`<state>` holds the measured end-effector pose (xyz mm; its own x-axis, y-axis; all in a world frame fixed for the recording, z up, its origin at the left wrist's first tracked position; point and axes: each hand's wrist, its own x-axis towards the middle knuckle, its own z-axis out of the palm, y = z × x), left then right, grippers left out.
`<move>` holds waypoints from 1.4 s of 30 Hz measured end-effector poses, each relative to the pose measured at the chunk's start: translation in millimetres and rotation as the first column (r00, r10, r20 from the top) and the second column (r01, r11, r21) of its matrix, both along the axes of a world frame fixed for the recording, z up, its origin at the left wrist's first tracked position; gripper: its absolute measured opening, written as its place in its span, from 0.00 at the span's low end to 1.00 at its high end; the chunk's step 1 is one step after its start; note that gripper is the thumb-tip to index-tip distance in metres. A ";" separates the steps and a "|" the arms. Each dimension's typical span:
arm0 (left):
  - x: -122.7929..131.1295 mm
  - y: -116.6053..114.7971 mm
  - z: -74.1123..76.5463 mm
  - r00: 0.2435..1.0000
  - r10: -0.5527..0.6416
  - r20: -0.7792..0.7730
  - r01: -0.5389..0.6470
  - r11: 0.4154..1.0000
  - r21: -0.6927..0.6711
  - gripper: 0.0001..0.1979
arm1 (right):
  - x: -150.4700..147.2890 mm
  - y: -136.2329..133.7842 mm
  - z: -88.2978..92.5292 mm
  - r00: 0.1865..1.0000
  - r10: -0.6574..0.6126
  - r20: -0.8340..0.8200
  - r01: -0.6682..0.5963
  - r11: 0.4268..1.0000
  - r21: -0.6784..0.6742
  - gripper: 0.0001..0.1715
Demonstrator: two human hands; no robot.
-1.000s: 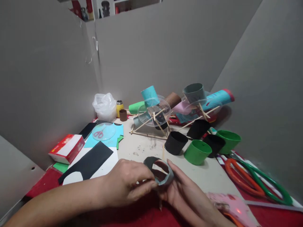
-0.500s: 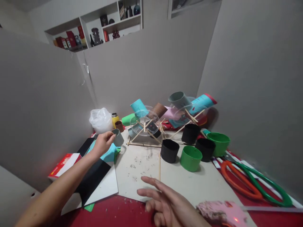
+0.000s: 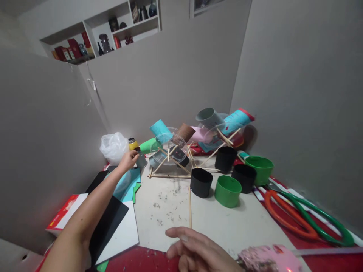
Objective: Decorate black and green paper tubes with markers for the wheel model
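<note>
Hands [image 3: 129, 160] apart, grey cup [image 3: 141, 161], box [image 3: 66, 210] (print unreadable)

Flat, dim light here, the grey walls [image 3: 159, 83] murky at left! Soft shadow by the blue tube [image 3: 237, 121]; scissors [image 3: 304, 218] stretch along the surface's [image 3: 232, 223] right edge; detail softens around the left hand [image 3: 129, 160].

The small paper cylinder [image 3: 141, 161] near the yellow bottle [image 3: 133, 145] is grey. The cups [image 3: 201, 186] are black or green; the rolls [image 3: 160, 129] include light blue, bright green, brown and pink. The scissors' handles [image 3: 346, 238] are orange and green, the glue gun [image 3: 279, 257] pink, the box [image 3: 66, 213] red and white, the pale surface [image 3: 215, 223] dark-speckled.
</note>
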<state>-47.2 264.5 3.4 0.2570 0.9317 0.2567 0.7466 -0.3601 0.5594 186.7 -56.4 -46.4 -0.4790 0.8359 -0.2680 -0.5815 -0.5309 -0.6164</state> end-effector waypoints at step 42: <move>141.8 -155.1 3.7 0.825 -0.558 0.088 0.565 0.813 -0.142 0.16 | -8.7 -20.1 21.1 0.955 0.183 0.233 -0.223 0.962 0.159 0.21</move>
